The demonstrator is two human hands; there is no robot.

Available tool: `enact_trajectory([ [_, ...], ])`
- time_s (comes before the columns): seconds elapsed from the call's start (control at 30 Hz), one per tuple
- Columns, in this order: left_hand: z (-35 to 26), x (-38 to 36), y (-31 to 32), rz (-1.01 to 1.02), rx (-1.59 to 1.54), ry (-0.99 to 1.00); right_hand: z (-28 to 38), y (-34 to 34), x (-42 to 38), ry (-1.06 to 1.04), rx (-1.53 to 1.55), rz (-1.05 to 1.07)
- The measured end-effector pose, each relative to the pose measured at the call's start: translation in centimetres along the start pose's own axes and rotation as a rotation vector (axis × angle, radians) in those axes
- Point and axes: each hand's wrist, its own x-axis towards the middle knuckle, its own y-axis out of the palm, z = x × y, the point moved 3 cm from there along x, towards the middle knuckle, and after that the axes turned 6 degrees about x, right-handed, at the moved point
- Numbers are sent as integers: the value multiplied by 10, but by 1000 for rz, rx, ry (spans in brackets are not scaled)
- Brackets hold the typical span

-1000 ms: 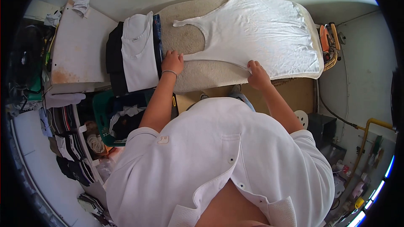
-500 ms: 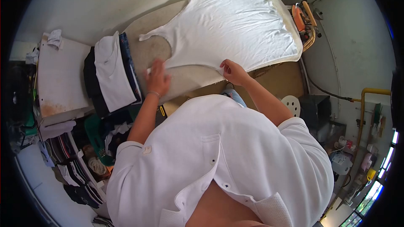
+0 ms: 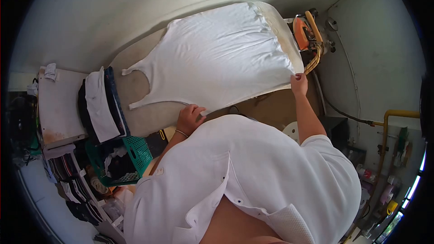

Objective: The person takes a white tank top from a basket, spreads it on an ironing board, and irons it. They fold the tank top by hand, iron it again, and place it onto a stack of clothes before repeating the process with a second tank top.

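A white tank top [image 3: 217, 58] lies spread on the padded ironing board [image 3: 131, 124], its straps to the left and its hem to the right. Wrinkles run across the fabric near the hem. My left hand [image 3: 190, 116], with a bracelet at the wrist, has its fingers closed on the near side edge of the tank top below the armhole. My right hand [image 3: 299, 84] pinches the near corner of the hem at the board's right end.
An orange iron [image 3: 301, 32] stands past the board's right end. Folded clothes [image 3: 100, 104] are stacked at the left end, beside a white panel [image 3: 61, 104]. A green basket [image 3: 140, 156] holds cloth below. Shelves of folded garments [image 3: 77, 185] stand lower left.
My right hand has moved right along the near edge to the hem corner. My left hand has gone from the strap to the side edge below the armhole. The view has shifted.
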Motion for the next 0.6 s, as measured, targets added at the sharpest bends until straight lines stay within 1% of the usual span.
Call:
enact_trajectory([
  [0.03,-6,3,6,8,-2,-3,-3,1,4,63,37,120],
  [0.13,-9,10,13,29,66,-86,-4,0,10,86,-4,186],
  [0.2,-12,8,13,22,105,-94,-3,-3,11,120,-9,213],
  [0.27,-13,5,13,15,142,-102,-7,-3,14,122,-41,324],
  [0.3,-14,6,11,29,150,-112,-10,-2,17,123,-43,331],
  [0.37,-16,5,11,47,158,-136,-17,5,21,143,-44,431],
  [0.4,-19,7,8,47,153,-132,-13,2,19,142,-49,443],
  [0.47,-21,8,4,50,149,-135,0,-5,10,376,432,463],
  [0.5,-22,8,3,41,142,-144,-3,-7,11,376,428,470],
  [0.57,-23,6,0,34,133,-162,-14,-12,12,528,659,525],
  [0.6,-24,3,-2,38,121,-141,-24,-17,14,527,653,533],
])
